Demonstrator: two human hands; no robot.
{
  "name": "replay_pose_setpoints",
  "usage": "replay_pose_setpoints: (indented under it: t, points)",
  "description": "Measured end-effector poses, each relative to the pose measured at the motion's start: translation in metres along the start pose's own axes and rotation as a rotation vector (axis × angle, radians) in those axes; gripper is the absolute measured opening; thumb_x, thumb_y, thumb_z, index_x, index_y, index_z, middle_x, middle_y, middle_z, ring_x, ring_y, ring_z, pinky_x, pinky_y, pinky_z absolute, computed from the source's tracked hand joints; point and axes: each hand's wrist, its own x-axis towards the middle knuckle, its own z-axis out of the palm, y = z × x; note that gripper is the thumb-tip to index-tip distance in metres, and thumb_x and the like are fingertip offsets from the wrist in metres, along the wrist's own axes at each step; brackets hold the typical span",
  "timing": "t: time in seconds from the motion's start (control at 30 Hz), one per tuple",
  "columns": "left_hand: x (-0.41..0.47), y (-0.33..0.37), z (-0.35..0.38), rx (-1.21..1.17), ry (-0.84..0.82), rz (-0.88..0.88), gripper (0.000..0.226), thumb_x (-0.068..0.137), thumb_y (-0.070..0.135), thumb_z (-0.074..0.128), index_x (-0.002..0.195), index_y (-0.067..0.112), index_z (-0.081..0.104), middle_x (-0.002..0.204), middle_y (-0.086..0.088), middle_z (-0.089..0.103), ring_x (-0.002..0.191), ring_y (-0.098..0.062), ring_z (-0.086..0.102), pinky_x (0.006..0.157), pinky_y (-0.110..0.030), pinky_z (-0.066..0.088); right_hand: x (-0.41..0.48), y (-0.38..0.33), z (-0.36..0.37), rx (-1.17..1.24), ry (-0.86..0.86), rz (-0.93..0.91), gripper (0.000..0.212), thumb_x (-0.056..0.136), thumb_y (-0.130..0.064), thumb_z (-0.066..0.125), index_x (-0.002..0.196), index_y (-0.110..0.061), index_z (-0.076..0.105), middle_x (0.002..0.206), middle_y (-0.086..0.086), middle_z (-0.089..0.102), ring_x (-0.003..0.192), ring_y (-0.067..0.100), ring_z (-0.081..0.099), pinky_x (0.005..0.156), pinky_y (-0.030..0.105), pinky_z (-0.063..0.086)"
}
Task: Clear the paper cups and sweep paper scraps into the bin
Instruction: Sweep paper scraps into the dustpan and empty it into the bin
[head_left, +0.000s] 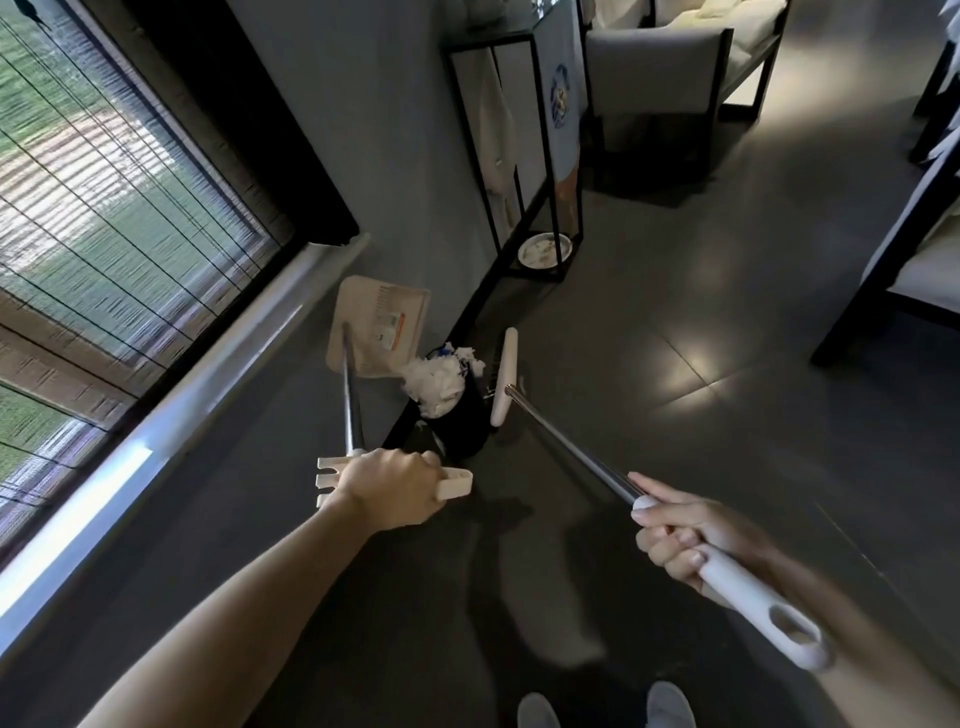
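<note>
Left hand (387, 486): fingers wrapped over the top grip of the dustpan (382, 322), which is lifted and tilted against the wall, its lip just above the bin (457, 431). Pan face shows only a label; no scraps seen in it.

The bin stands on the floor (675, 364) at the wall foot. Paper scraps (439, 382) are heaped above its rim. Paper cups cannot be identified, though blue print shows in the heap.

Risk: the overfull heap is likely to shed scraps onto the floor if nudged.

Broom head (504, 379) stands close beside the bin's right; a careless stroke could tip the bin.

Right hand (680, 535): clenched round the broom handle.
</note>
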Motion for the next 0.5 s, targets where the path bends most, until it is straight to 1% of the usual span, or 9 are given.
replay_pose_setpoints:
  t: [0.07, 0.13, 0.17, 0.23, 0.3, 0.37, 0.4, 0.43, 0.5]
  points:
    - [-0.006, 0.004, 0.004, 0.052, 0.026, 0.025, 0.041, 0.092, 0.052, 0.037, 0.106, 0.016, 0.051, 0.092, -0.001, 0.07, 0.084, -0.029, 0.069, 0.067, -0.04, 0.041, 0.0, 0.0, -0.003, 0.002, 0.005, 0.009, 0.041, 0.09, 0.004, 0.044, 0.114, -0.026, 0.056, 0.056, 0.003, 0.034, 0.03, 0.004, 0.034, 0.025, 0.012, 0.029]
    - [-0.007, 0.012, 0.013, 0.084, 0.032, 0.051, 0.04, 0.093, 0.052, 0.037, 0.105, 0.016, 0.051, 0.091, -0.001, 0.07, 0.083, -0.03, 0.068, 0.074, -0.045, 0.042, 0.0, 0.002, -0.007, -0.008, 0.014, 0.014, 0.048, 0.081, 0.004, 0.049, 0.117, -0.026, 0.055, 0.055, 0.003, 0.035, 0.03, 0.004, 0.034, 0.024, 0.013, 0.029]
    - [-0.004, 0.018, 0.018, 0.062, 0.008, 0.063, 0.039, 0.093, 0.051, 0.038, 0.106, 0.016, 0.052, 0.092, -0.001, 0.069, 0.085, -0.03, 0.068, 0.078, -0.047, 0.042, 0.0, 0.004, -0.01, -0.009, 0.02, 0.02, 0.052, 0.076, 0.004, 0.051, 0.119, -0.026, 0.054, 0.055, 0.003, 0.036, 0.03, 0.004, 0.034, 0.024, 0.014, 0.029]
    - [0.005, 0.035, 0.031, -0.03, -0.1, 0.088, 0.036, 0.092, 0.047, 0.043, 0.11, 0.018, 0.054, 0.1, -0.001, 0.068, 0.093, -0.028, 0.066, 0.082, -0.047, 0.038, 0.0, 0.01, -0.019, -0.007, 0.027, 0.036, 0.059, 0.072, 0.004, 0.053, 0.122, -0.027, 0.051, 0.054, 0.004, 0.035, 0.029, 0.005, 0.034, 0.024, 0.014, 0.03]
    - [0.012, 0.057, 0.047, -0.092, -0.23, 0.12, 0.031, 0.091, 0.04, 0.046, 0.112, 0.02, 0.058, 0.108, 0.0, 0.065, 0.101, -0.026, 0.063, 0.083, -0.045, 0.035, 0.001, 0.014, -0.028, -0.012, 0.031, 0.061, 0.061, 0.071, 0.005, 0.054, 0.123, -0.028, 0.05, 0.055, 0.004, 0.034, 0.03, 0.006, 0.034, 0.025, 0.015, 0.031]
    - [0.011, 0.075, 0.061, -0.139, -0.336, 0.104, 0.029, 0.088, 0.035, 0.048, 0.112, 0.023, 0.059, 0.11, 0.0, 0.063, 0.105, -0.026, 0.061, 0.087, -0.05, 0.034, 0.001, 0.018, -0.033, -0.025, 0.04, 0.087, 0.061, 0.071, 0.005, 0.055, 0.122, -0.028, 0.05, 0.055, 0.004, 0.034, 0.03, 0.006, 0.034, 0.025, 0.015, 0.031]
    - [0.009, 0.08, 0.066, -0.164, -0.356, 0.084, 0.029, 0.087, 0.034, 0.048, 0.112, 0.024, 0.058, 0.111, 0.0, 0.063, 0.106, -0.026, 0.06, 0.089, -0.052, 0.034, 0.0, 0.018, -0.034, -0.029, 0.04, 0.091, 0.061, 0.071, 0.005, 0.055, 0.122, -0.028, 0.051, 0.054, 0.004, 0.035, 0.03, 0.006, 0.034, 0.025, 0.015, 0.031]
    - [0.006, 0.081, 0.067, -0.173, -0.349, 0.065, 0.029, 0.088, 0.034, 0.047, 0.112, 0.023, 0.058, 0.111, 0.0, 0.063, 0.107, -0.026, 0.06, 0.09, -0.053, 0.035, 0.0, 0.019, -0.033, -0.029, 0.041, 0.091, 0.06, 0.071, 0.005, 0.055, 0.121, -0.028, 0.052, 0.054, 0.004, 0.035, 0.03, 0.006, 0.035, 0.025, 0.015, 0.031]
    - [0.005, 0.071, 0.058, -0.121, -0.262, 0.059, 0.031, 0.09, 0.037, 0.046, 0.114, 0.02, 0.056, 0.111, -0.002, 0.065, 0.105, -0.028, 0.062, 0.087, -0.05, 0.039, -0.001, 0.019, -0.029, -0.011, 0.045, 0.075, 0.059, 0.07, 0.006, 0.054, 0.12, -0.026, 0.053, 0.054, 0.004, 0.036, 0.03, 0.005, 0.035, 0.024, 0.015, 0.03]
